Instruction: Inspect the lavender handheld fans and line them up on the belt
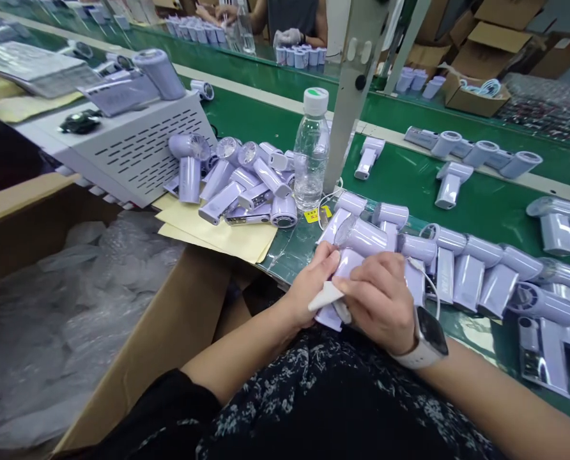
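My left hand (307,284) is closed around the handle of a pale purple handheld fan (365,237), its round head tilted up and away from me. In my right hand (383,300), a white cloth (325,296) is pinched and pressed against that handle. A watch is on my right wrist. Close beyond my hands, more fans of the same kind (481,250) lie in a row along the bench edge, some wrapped in clear film. A white cable (429,278) runs down beside my right hand.
A heap of fans (246,172) lies on yellow paper (208,230), beside a vented metal box (155,137). A water bottle (312,150) stands by a metal post (349,96). Left of me is a carton (179,319) of clear plastic bags. Across the green belt (270,121), co-workers handle parts.
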The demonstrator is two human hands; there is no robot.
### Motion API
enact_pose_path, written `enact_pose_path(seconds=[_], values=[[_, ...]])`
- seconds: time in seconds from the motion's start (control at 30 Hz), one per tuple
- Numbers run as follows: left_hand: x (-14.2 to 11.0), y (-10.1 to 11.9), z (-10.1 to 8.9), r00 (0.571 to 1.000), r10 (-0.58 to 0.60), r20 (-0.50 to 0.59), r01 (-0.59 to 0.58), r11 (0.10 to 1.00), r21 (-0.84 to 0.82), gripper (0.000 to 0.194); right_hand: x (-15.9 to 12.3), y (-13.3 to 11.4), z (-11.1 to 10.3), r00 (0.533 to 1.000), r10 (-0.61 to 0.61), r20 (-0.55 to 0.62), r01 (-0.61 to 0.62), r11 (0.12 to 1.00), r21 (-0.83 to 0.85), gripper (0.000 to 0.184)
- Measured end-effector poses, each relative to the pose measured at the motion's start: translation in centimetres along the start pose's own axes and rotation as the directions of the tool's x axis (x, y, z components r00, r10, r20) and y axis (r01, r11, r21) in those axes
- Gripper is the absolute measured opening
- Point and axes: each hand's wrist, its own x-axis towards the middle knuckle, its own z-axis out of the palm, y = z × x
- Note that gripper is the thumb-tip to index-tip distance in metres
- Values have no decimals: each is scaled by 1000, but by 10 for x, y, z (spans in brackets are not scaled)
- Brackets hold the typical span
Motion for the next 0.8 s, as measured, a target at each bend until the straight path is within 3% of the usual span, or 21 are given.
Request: enact_pose_path(seconds=[0.1, 0.17, 0.27, 0.3, 0.37, 0.47, 0.5, 0.63, 0.7, 0.77, 0.8], values=[[-3, 6, -10, 999, -43, -23, 44, 999, 32, 47, 9, 8, 6, 998, -65, -8, 64, 995, -70, 13], [-7, 15, -16, 998, -61, -17, 62, 996, 59, 48, 24, 14, 2, 996, -74, 54, 77, 996, -47, 13], [-13, 28, -24, 998, 62, 2, -62, 998, 19, 50, 50, 22, -14, 987, 136, 81, -133, 990, -40, 14], [-14, 32, -26, 994, 107, 15, -107, 994, -10, 50, 56, 25, -19, 963, 259, 79, -252, 963, -97, 15], [-15, 38, -30, 985, 165, 39, -162, 984, -68, 52, 61, 35, -26, 858, 486, 164, -444, 864, -237, 16], [-15, 41, -32, 981, 181, 75, -172, 979, -113, 49, 52, 46, -19, 664, 583, 469, -447, 812, -376, 16], [-16, 41, -32, 979, 184, 82, -174, 978, -119, 47, 46, 47, -12, 636, 557, 534, -389, 829, -402, 18], [-19, 40, -25, 974, 206, 90, -195, 973, -121, 42, 20, 39, 18, 666, 372, 646, -106, 905, -412, 17], [-20, 40, -22, 970, 223, 101, -211, 970, -119, 42, 15, 34, 22, 677, 347, 650, -92, 915, -392, 13], [-20, 40, -20, 967, 232, 106, -221, 970, -106, 43, 18, 26, 11, 689, 349, 635, -132, 922, -364, 20], [-19, 39, -18, 969, 228, 98, -220, 971, -88, 43, 23, 20, 1, 718, 337, 609, -169, 933, -317, 21]])
